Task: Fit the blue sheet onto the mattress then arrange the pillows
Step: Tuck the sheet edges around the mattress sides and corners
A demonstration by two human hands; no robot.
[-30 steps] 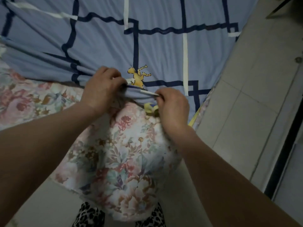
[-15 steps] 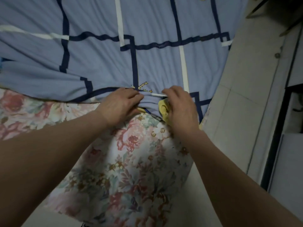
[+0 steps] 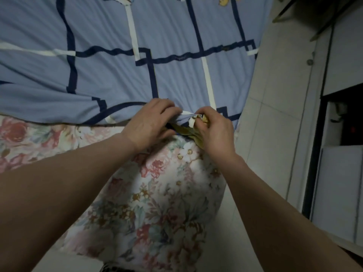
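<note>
The blue sheet (image 3: 172,79), with dark blue and white lines, lies spread over the upper part of the view. Its near edge is bunched at the corner of the floral mattress (image 3: 157,193). My left hand (image 3: 151,124) pinches that bunched edge from the left. My right hand (image 3: 214,130) grips the same bunch from the right, along with a yellowish fold of fabric (image 3: 186,131) under it. The two hands almost touch. Floral fabric (image 3: 29,138) shows bare along the left below the sheet's edge. No pillow can be made out.
A light tiled floor (image 3: 275,134) runs along the right of the bed. Pale cabinet or door panels (image 3: 343,55) with a dark opening (image 3: 345,124) stand at the far right. A patterned garment edge (image 3: 117,268) peeks in at the bottom.
Both hands have drawn the sheet's edge nearer along the floral corner and closer together. The yellow figure printed on the sheet has vanished into the bunch. The view has tilted toward the bed.
</note>
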